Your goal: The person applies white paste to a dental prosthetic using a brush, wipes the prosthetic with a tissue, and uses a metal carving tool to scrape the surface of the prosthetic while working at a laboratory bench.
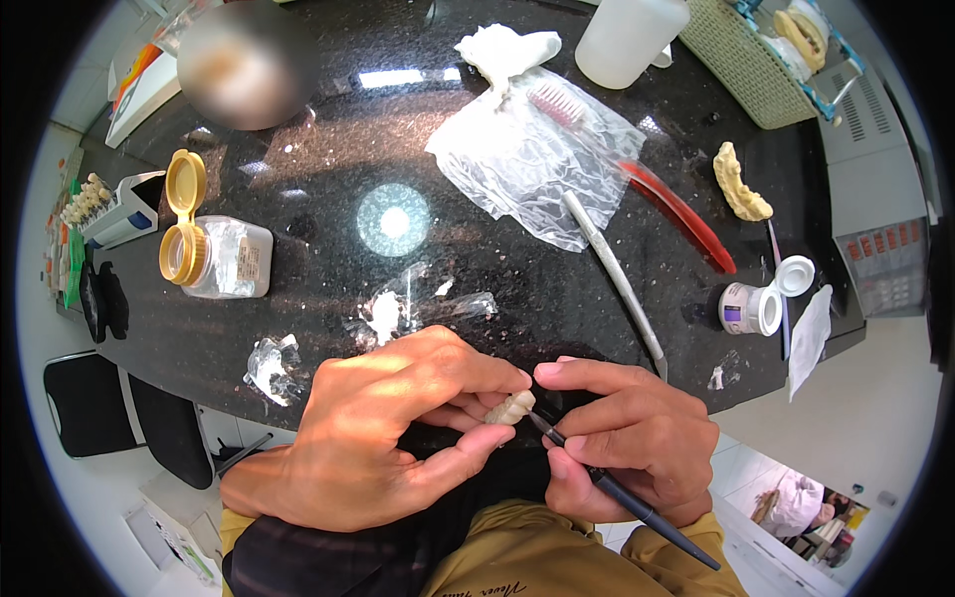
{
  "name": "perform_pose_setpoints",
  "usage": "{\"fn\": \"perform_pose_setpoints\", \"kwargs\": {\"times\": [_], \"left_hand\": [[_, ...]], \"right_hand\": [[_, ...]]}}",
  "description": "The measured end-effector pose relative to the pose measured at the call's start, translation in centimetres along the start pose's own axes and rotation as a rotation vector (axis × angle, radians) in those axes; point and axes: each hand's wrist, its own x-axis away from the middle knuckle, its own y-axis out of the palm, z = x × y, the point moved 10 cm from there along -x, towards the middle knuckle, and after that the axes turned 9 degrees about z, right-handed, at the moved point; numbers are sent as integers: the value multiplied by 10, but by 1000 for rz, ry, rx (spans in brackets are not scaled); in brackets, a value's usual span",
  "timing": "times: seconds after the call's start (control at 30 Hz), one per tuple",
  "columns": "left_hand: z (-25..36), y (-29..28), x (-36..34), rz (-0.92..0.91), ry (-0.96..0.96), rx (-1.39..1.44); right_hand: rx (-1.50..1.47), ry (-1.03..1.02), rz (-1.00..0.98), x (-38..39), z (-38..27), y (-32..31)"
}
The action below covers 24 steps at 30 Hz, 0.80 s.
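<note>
My left hand (388, 428) is closed around a small cream dental piece shaped like joined teeth (509, 406), low in the middle of the head view, with thumb and fingertips at its sides. My right hand (637, 438), just right of it, grips a dark pen-like instrument (647, 512) whose tip meets or nearly meets the piece; I cannot tell which. Above my hands, white residue and film scraps (388, 316) lie on the black speckled worktop (328, 199).
A yellow-lidded jar (239, 259) stands left. Plastic wrap (468, 149), a red-handled brush (686, 219), a silver rod (622, 279), a small white pot (746, 308) and a cream model (736, 184) lie right. A white jug (627, 40) and basket (736, 70) are behind.
</note>
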Motion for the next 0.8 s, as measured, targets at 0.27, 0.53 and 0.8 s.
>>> {"fn": "perform_pose_setpoints", "kwargs": {"times": [0.27, 0.53, 0.8], "left_hand": [[4, -1, -1, 15, 43, -32], [7, -1, -2, 11, 128, -92], [7, 0, -1, -16, 73, -112]], "right_hand": [[-47, 39, -1, -3, 0, -4], [-136, 162, 8, -7, 11, -12], [-128, 138, -44, -12, 11, -4]]}}
